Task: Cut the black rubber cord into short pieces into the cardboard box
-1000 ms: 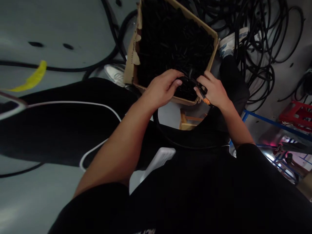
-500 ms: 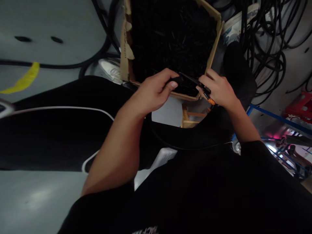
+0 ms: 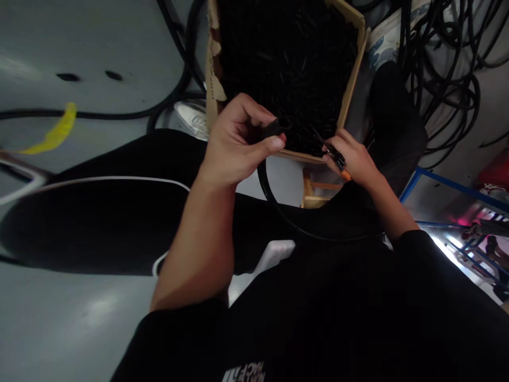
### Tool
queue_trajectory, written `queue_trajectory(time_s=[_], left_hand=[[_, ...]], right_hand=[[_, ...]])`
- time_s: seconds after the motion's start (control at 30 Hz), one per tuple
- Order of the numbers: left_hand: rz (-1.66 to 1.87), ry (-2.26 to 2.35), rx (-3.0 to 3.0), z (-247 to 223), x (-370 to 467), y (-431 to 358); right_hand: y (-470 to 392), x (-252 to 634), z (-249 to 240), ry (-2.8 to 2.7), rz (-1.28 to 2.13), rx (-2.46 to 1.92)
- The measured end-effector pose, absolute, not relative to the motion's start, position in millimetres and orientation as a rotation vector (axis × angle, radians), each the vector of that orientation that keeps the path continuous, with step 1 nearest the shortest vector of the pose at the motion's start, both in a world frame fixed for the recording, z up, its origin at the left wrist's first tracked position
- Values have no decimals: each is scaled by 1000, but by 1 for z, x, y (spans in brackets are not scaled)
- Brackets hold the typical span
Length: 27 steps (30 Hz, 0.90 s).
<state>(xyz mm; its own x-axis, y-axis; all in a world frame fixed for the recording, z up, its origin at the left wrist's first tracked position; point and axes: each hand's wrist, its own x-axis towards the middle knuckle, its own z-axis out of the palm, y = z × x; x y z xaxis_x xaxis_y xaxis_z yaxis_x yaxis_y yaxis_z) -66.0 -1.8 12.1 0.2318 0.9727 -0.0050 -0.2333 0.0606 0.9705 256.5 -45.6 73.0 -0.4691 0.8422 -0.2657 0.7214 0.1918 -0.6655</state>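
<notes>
At the near edge of a cardboard box (image 3: 215, 93) full of small black pieces (image 3: 286, 58), the left hand (image 3: 234, 146) has a black tube (image 3: 275, 128) pinched in its grip, the open end towards the right hand (image 3: 352, 158). That hand's grip is closed round a dark-and-orange tool (image 3: 336, 156); a black cable (image 3: 270, 195) curves below the left hand.

You have a black tube (image 3: 274, 128) in your left fingers (image 3: 262, 148), above the cardboard box's (image 3: 214, 87) near side, its hollow end facing the box's right wall. Your right fingers (image 3: 342, 141) grip a dark, orange-handled tool (image 3: 336, 156), slanting across the box's near right corner, tip inward.
</notes>
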Motion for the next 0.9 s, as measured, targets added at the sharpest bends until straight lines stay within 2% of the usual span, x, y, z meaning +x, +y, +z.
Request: queue_trajectory(time_s=[0.1,0.3,0.6,0.73,0.9], left_hand=[[1151,872,1113,11,-62,0],[921,1063,1069,34,-52,-9],[824,1454,1275,11,-33,-8],[793,1428,1263,2,-42,-11],[820,1315,1105,12,-31,-22]], right_hand=[[-44,248,80,-2265,1162,-1479],[-31,228,85,-2322,1096,-1480],[-11,202,42,-2222,1324,-1594],[-13,206,32,-2264,1300,-1680],[-15,220,31,-2357,1278,-1649]])
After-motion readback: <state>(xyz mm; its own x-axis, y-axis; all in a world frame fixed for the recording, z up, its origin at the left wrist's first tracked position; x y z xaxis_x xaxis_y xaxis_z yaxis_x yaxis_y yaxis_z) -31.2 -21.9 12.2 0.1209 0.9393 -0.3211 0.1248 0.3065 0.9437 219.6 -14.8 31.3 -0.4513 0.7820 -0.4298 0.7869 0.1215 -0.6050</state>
